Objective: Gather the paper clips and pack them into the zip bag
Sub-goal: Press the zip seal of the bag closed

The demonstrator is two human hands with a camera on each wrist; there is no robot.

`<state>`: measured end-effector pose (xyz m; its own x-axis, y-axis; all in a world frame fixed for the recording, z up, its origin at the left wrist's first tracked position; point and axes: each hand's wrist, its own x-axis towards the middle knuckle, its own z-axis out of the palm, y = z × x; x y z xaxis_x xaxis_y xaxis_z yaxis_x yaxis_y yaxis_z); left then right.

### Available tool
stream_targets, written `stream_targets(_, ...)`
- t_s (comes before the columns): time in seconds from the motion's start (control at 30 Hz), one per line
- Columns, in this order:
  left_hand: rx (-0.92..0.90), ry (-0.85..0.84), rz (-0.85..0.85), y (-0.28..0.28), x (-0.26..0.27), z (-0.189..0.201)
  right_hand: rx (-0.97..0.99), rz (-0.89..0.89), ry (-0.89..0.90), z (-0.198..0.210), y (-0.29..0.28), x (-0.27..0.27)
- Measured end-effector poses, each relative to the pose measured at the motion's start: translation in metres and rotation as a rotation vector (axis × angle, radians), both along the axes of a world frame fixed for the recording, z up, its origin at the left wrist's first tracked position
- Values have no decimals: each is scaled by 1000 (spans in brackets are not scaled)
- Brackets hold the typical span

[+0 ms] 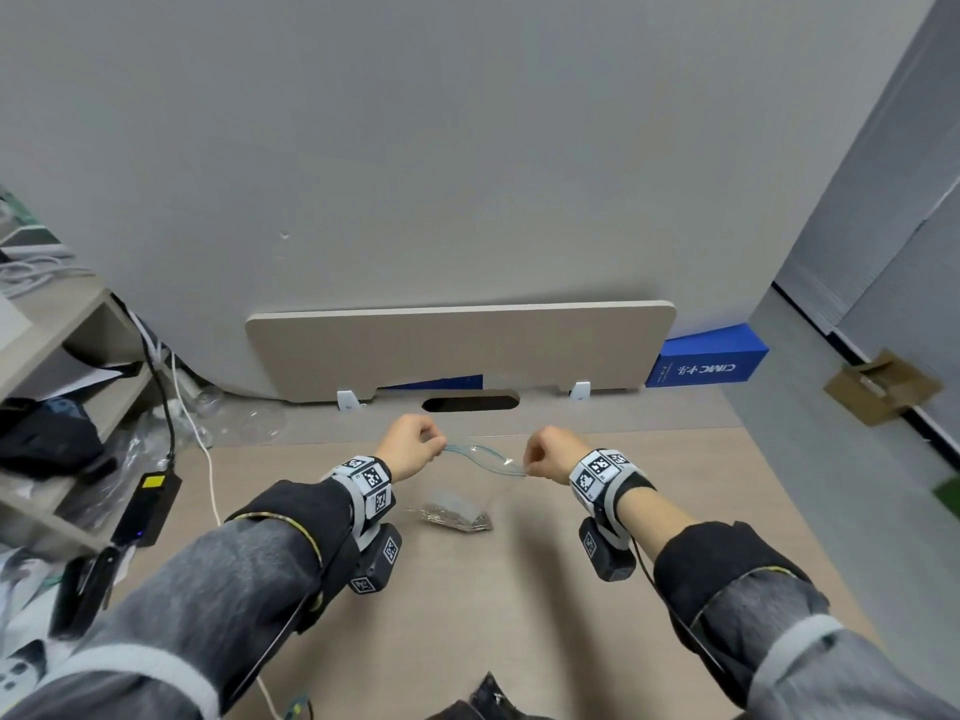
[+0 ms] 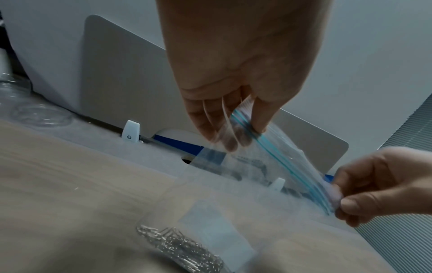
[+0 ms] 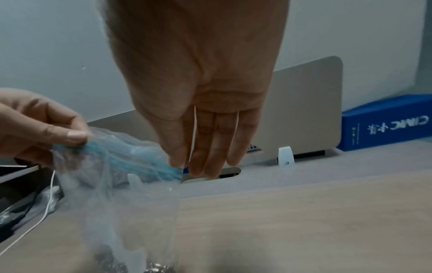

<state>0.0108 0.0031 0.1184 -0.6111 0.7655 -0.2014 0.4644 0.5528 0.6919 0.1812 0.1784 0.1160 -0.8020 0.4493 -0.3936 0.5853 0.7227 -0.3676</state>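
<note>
In the head view both hands are raised above the desk (image 1: 519,589), stretching the blue-striped top of the clear zip bag (image 1: 483,456) between them: the left hand (image 1: 410,446) pinches its left end, the right hand (image 1: 551,456) its right end, each with fingers curled in tight. The bag hangs down from the strip, and its bottom, holding a heap of silver paper clips (image 1: 453,513), rests on the desk between the wrists. A blue box (image 1: 706,363) stands past the far right corner, beside a beige panel (image 1: 457,350). From the left wrist, the left hand (image 2: 236,73) has its thumb on one side of the seal and its fingertips (image 2: 230,144) on the other, close together with the bag (image 2: 275,153) caught between; the right hand (image 2: 383,186) nips the far end of the stripe, and the clips (image 2: 182,247) lie low in the bag. From the right wrist, the right hand (image 3: 198,83) holds the bag (image 3: 131,184) with thumb and fingers nearly straight and pressed together at the stripe's end, while the left hand (image 3: 39,125) pinches the other end with thumb over curled fingers; a few clips (image 3: 158,267) show at the bottom edge.
</note>
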Motion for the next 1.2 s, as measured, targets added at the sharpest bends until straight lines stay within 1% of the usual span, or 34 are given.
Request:
stream_targets(0.07,-2,-6,4,-3,-2,0,-29,-14,16,-4,-3,2)
stream_targets(0.13,-17,-15,-7,-5,-2,1,-45,10,34,-8,-9,2)
stream_targets(0.3,-80,-27,-7,-14,-6,3,23,45,97,-10,-18,0)
stream_targets(0.4,-129,4,-83,-10,-1,11,42,54,153,-4,-21,-7)
stream_targets(0.47,-156,76,-177,1,10,15,35,78,167,-1,-26,-13)
stream_targets(0.53,-204,225,-297,12,26,17,19,94,193,1,-30,-16)
stream_targets(0.6,-216,346,-371,19,39,16,0,86,240,3,-32,-16)
stream_targets(0.63,-193,346,-361,22,42,15,-13,70,273,4,-31,-15)
stream_targets(0.7,-121,262,-303,23,45,13,-50,25,331,6,-29,-10)
stream_targets(0.77,-75,210,-289,24,45,10,-69,13,327,6,-25,-4)
stream_targets(0.87,-44,148,-307,25,48,10,-43,10,300,1,-21,4)
stream_targets(1.0,-24,114,-319,25,51,6,-87,-52,334,-2,-23,9)
stream_targets(1.2,-32,76,-345,22,55,4,-113,-6,314,-2,-29,9)
